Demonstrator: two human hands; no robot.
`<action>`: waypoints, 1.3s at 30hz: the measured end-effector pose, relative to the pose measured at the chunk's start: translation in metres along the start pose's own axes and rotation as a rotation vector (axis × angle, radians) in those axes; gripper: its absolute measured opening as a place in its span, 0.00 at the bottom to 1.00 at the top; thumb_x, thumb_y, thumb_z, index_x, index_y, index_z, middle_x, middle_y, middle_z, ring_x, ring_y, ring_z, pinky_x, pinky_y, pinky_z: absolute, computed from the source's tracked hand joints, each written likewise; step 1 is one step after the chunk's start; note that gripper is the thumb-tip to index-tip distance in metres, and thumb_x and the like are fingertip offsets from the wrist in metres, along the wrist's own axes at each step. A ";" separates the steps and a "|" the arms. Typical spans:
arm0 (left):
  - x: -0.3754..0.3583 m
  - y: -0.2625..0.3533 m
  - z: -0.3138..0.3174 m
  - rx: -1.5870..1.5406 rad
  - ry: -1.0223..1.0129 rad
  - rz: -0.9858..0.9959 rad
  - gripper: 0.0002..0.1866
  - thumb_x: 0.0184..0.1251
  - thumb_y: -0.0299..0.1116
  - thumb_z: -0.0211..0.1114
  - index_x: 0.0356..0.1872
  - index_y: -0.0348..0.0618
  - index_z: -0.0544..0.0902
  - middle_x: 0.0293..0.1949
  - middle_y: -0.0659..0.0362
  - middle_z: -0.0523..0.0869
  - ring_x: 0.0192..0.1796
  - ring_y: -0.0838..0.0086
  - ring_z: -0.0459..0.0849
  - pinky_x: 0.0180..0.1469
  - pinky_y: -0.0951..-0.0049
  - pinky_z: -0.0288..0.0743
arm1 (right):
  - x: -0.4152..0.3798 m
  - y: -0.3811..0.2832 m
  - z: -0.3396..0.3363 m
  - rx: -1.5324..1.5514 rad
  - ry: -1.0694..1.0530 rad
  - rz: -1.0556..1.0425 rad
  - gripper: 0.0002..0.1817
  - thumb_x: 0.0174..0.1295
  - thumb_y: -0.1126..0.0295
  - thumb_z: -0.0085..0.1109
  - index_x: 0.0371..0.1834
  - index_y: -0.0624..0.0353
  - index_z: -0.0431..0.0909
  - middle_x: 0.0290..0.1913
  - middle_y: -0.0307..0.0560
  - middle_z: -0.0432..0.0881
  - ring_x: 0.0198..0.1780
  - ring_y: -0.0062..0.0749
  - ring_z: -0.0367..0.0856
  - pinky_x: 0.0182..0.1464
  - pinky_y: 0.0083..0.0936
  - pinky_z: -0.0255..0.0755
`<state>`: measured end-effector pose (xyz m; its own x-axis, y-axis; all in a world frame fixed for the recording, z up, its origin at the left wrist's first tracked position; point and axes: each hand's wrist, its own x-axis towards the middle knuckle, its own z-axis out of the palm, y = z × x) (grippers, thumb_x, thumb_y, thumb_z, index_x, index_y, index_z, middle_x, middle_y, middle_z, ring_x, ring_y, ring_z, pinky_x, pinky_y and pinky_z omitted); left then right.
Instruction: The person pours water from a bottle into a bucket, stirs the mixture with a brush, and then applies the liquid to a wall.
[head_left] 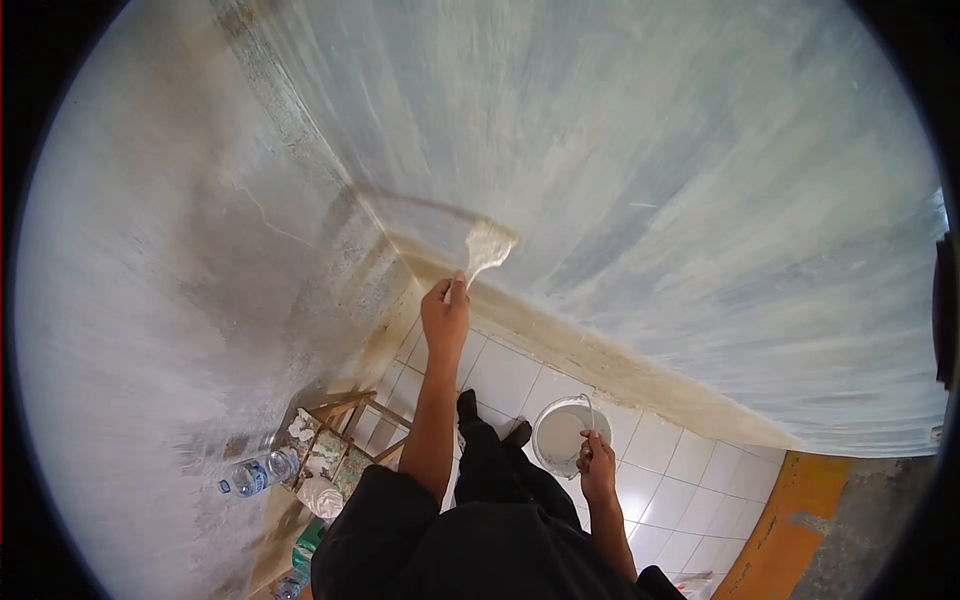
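My left hand (446,308) is closed around the handle of a wide paintbrush (489,245), held out at the wall ahead. Pale paint coats the brush head, which overlaps the lower part of the streaky blue-grey wall (620,180) near the corner. Lower down on the right, my right hand (597,466) grips the wire handle of a bucket (540,440). Whitish liquid shows inside the bucket, in front of my legs and over the tiled floor.
On the left, a worn wooden stool (360,412) stands by the grey side wall (200,250), with a plastic water bottle (262,473) and a crumpled plastic bag (320,496) on it. White tiles (500,375) cover the floor. An orange strip (785,510) edges the lower right.
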<state>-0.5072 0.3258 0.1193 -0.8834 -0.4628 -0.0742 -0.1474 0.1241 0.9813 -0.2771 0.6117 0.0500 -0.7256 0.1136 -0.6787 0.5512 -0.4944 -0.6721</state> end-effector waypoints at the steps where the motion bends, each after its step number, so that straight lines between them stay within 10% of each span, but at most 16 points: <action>1: -0.006 0.020 -0.006 -0.087 0.010 0.006 0.23 0.75 0.47 0.58 0.28 0.35 0.83 0.20 0.63 0.75 0.23 0.80 0.68 0.27 0.73 0.62 | 0.001 0.000 -0.001 -0.002 -0.003 -0.001 0.14 0.77 0.59 0.49 0.49 0.59 0.76 0.25 0.29 0.66 0.21 0.11 0.56 0.24 0.14 0.52; 8: 0.000 0.050 0.007 -0.354 -0.191 0.157 0.21 0.78 0.48 0.56 0.41 0.35 0.82 0.23 0.68 0.71 0.26 0.84 0.64 0.30 0.81 0.58 | -0.001 -0.003 0.002 0.010 -0.047 0.008 0.14 0.78 0.60 0.48 0.48 0.59 0.77 0.25 0.29 0.66 0.21 0.12 0.56 0.24 0.14 0.52; 18: 0.046 -0.273 0.045 -0.023 -0.176 -0.160 0.20 0.75 0.47 0.59 0.35 0.36 0.82 0.23 0.65 0.75 0.27 0.81 0.69 0.32 0.76 0.65 | -0.013 -0.001 0.004 0.025 0.052 0.005 0.14 0.78 0.60 0.48 0.47 0.61 0.77 0.24 0.29 0.65 0.20 0.10 0.54 0.22 0.14 0.49; 24: 0.050 -0.345 0.037 0.035 -0.002 -0.433 0.21 0.74 0.46 0.61 0.32 0.35 0.84 0.22 0.61 0.81 0.26 0.79 0.74 0.30 0.75 0.67 | -0.016 -0.002 0.015 0.036 0.119 -0.013 0.14 0.77 0.61 0.49 0.47 0.61 0.77 0.24 0.29 0.65 0.18 0.10 0.54 0.20 0.15 0.48; 39: 0.015 -0.079 -0.006 -0.337 -0.234 -0.112 0.16 0.77 0.41 0.58 0.44 0.34 0.81 0.27 0.64 0.77 0.29 0.82 0.71 0.32 0.78 0.66 | -0.019 -0.024 0.077 0.100 0.200 -0.061 0.13 0.77 0.60 0.48 0.48 0.58 0.76 0.25 0.29 0.65 0.21 0.12 0.56 0.24 0.15 0.52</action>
<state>-0.5065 0.3039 0.0421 -0.9531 -0.2401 -0.1844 -0.1294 -0.2275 0.9651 -0.3083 0.5546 0.1021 -0.6545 0.3096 -0.6898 0.4582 -0.5632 -0.6876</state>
